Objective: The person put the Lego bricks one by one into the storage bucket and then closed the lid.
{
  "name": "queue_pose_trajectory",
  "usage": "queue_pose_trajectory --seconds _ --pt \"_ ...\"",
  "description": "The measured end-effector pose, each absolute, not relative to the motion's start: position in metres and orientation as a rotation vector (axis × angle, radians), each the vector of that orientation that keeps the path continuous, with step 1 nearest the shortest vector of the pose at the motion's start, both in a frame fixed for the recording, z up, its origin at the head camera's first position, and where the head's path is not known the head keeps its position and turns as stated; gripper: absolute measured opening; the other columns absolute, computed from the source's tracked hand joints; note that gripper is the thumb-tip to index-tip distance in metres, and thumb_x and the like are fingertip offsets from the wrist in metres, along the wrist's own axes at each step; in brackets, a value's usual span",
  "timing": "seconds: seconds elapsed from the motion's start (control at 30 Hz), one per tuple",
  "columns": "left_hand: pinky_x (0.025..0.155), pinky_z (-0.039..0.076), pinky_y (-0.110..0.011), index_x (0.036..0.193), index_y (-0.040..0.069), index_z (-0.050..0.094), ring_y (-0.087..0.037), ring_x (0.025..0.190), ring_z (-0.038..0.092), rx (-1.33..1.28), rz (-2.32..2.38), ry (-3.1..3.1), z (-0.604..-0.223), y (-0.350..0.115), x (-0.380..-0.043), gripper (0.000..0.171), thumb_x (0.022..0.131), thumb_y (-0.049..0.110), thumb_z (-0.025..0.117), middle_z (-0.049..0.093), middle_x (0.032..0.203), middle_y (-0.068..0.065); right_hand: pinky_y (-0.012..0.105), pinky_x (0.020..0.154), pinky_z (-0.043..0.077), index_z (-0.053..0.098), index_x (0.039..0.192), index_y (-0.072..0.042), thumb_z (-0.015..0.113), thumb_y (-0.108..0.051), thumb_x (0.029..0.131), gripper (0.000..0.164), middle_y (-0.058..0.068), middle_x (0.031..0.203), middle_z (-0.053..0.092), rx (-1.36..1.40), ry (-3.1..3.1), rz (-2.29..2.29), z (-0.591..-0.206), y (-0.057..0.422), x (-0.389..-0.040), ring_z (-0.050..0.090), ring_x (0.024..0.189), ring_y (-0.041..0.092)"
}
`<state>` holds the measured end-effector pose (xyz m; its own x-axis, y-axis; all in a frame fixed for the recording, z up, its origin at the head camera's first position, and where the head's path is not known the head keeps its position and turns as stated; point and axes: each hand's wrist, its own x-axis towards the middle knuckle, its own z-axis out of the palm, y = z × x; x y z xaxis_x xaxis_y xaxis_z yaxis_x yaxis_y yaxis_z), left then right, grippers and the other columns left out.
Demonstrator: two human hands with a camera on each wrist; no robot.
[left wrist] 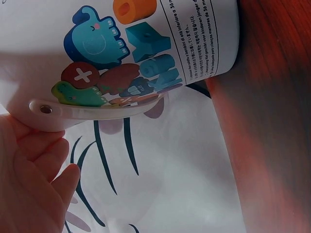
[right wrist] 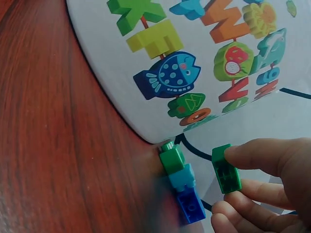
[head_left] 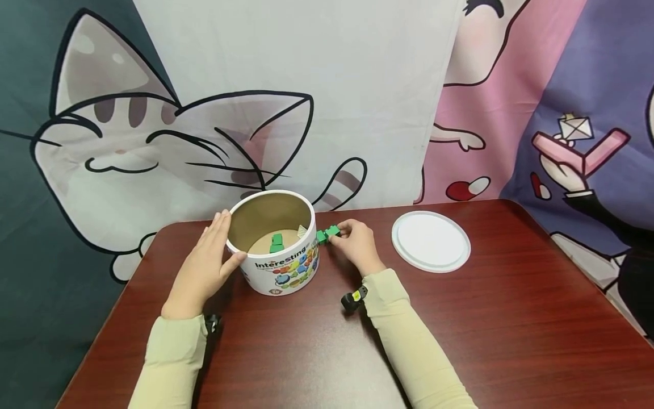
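A white printed bucket (head_left: 280,271) stands upright on the table, its top uncovered. My left hand (head_left: 201,272) rests against the bucket's left side with fingers extended and thumb near the rim; in the left wrist view the fingers lie by the bucket's white handle (left wrist: 97,111). Beside the bucket's right wall, my right hand (head_left: 357,244) pinches a green toy brick (right wrist: 226,169) between thumb and fingers. Close to that brick, a joined row of green, light blue and dark blue bricks (right wrist: 182,178) is by the bucket. Inside the bucket lie a green piece (head_left: 276,243) and a pale piece (head_left: 301,231).
A round white lid (head_left: 431,241) lies flat on the reddish-brown table (head_left: 511,318), right of my right hand. Behind the table's far edge hangs a printed cloth (head_left: 357,102) with cartoon figures.
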<state>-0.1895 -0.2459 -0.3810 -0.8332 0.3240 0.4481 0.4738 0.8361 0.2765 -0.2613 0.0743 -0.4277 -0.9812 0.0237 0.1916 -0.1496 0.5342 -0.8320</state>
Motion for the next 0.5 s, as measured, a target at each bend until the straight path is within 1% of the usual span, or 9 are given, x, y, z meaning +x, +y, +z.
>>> queue_pose_trajectory --seconds 0.17,0.3,0.37,0.47,0.5 --pt "0.126 0.013 -0.044 0.158 -0.006 0.023 -0.038 0.152 0.021 -0.578 -0.532 -2.650 -0.381 -0.248 -0.189 0.088 0.102 0.057 0.049 0.026 0.163 -0.025 0.037 0.082 0.059 0.072 0.111 0.001 0.081 -0.013 0.084 0.031 0.013 0.098 0.072 0.111 -2.580 1.438 -0.425 0.071 -0.262 0.070 0.089 0.024" --pt "0.126 0.014 -0.045 0.158 -0.006 0.023 -0.038 0.152 0.021 -0.575 -0.542 -2.662 -0.380 -0.246 -0.192 0.086 0.101 0.051 0.056 0.027 0.163 -0.024 0.038 0.083 0.058 0.072 0.112 0.000 0.081 -0.016 0.085 0.033 0.015 0.101 0.073 0.106 -2.556 1.452 -0.420 0.074 -0.261 0.070 0.091 0.025" --pt "0.126 0.015 -0.047 0.158 -0.006 0.023 -0.038 0.152 0.021 -0.570 -0.542 -2.671 -0.377 -0.247 -0.191 0.088 0.101 0.053 0.055 0.027 0.163 -0.024 0.039 0.084 0.058 0.072 0.113 0.000 0.080 -0.016 0.086 0.033 0.016 0.102 0.073 0.119 -2.527 1.477 -0.416 0.071 -0.259 0.070 0.092 0.026" --pt "0.125 0.016 -0.050 0.158 -0.006 0.023 -0.038 0.153 0.020 -0.565 -0.547 -2.683 -0.377 -0.249 -0.191 0.091 0.101 0.059 0.050 0.026 0.163 -0.023 0.039 0.084 0.058 0.073 0.113 0.000 0.079 -0.016 0.087 0.032 0.017 0.102 0.073 0.141 -2.478 1.515 -0.411 0.069 -0.257 0.070 0.092 0.027" --pt "0.125 0.016 -0.050 0.158 -0.006 0.023 -0.038 0.153 0.020 -0.560 -0.548 -2.686 -0.377 -0.249 -0.190 0.090 0.100 0.057 0.053 0.026 0.163 -0.023 0.039 0.084 0.058 0.073 0.113 0.000 0.079 -0.016 0.087 0.031 0.017 0.101 0.073 0.150 -2.461 1.529 -0.409 0.068 -0.255 0.070 0.092 0.027"
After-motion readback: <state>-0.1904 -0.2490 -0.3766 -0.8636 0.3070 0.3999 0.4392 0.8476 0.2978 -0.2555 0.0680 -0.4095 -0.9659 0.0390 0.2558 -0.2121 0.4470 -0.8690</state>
